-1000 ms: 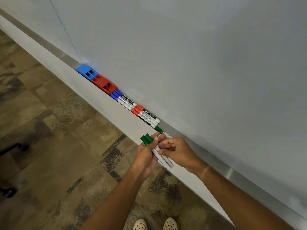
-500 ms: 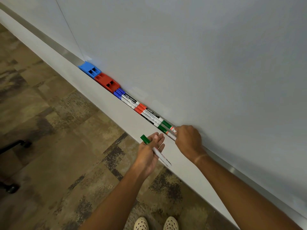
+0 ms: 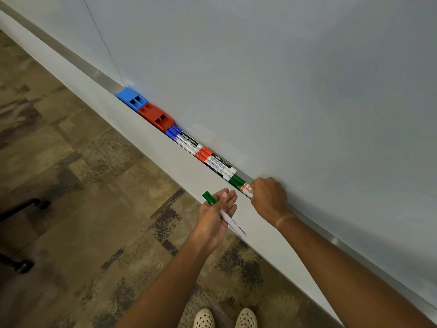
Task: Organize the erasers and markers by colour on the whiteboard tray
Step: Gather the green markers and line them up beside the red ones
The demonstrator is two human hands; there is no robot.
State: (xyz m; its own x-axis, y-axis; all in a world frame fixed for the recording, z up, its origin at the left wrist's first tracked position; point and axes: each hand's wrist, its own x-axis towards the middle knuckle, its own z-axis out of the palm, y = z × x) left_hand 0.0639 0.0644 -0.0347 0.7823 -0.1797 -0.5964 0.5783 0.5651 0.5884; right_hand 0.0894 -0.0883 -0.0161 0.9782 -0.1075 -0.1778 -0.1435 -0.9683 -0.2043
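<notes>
Along the whiteboard tray (image 3: pixel 165 155) lie a blue eraser (image 3: pixel 131 99), a red eraser (image 3: pixel 156 117), blue-capped markers (image 3: pixel 183 138) and red-capped markers (image 3: pixel 214 160), in that order from left to right. Two green-capped markers (image 3: pixel 237 182) lie in the tray after the red ones; my right hand (image 3: pixel 268 197) rests on their white barrels, fingers curled over them. My left hand (image 3: pixel 216 215) hovers in front of the tray, palm up, holding one more green-capped marker (image 3: pixel 209 198) whose white barrel sticks out toward me.
The whiteboard (image 3: pixel 283 79) rises behind the tray. Patterned brown carpet (image 3: pixel 82 197) covers the floor below. A black chair base with castors (image 3: pixel 21 263) stands at the far left. My two shoes (image 3: pixel 224 319) show at the bottom edge.
A second ago both hands held green markers in front of the tray. My right hand has since carried a green marker up into the tray beside another; one remains in my left hand.
</notes>
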